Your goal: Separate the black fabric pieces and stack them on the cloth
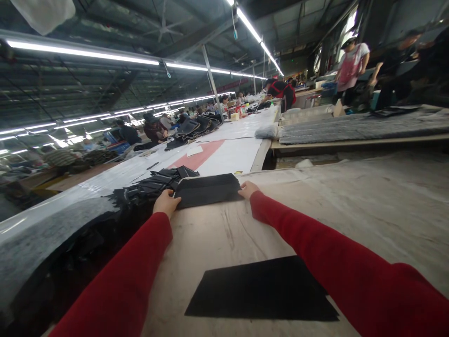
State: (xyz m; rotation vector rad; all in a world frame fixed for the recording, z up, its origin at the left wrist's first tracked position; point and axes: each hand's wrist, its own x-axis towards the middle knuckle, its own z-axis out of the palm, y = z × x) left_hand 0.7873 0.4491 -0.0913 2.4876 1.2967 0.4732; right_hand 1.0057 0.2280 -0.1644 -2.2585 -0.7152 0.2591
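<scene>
A stack of black fabric panels (210, 191) lies on the pale tabletop in front of me, its layers slightly fanned. My left hand (167, 203) pinches its left edge, with the thumb on top. At the opposite end, the fingers of my right hand (248, 189) close on the right edge. Nearer to me, a second black fabric panel (259, 291) rests flat on the table, partly covered by my right sleeve. Beside my left arm are bunched dark fabric pieces (140, 192).
The pale work table (368, 210) spreads to the right. Beyond it runs a long white table (238, 150) with dark pieces (192, 128) piled on it. Grey sheets (351, 127) lie on a board at the right. Another person (351, 70) stands there.
</scene>
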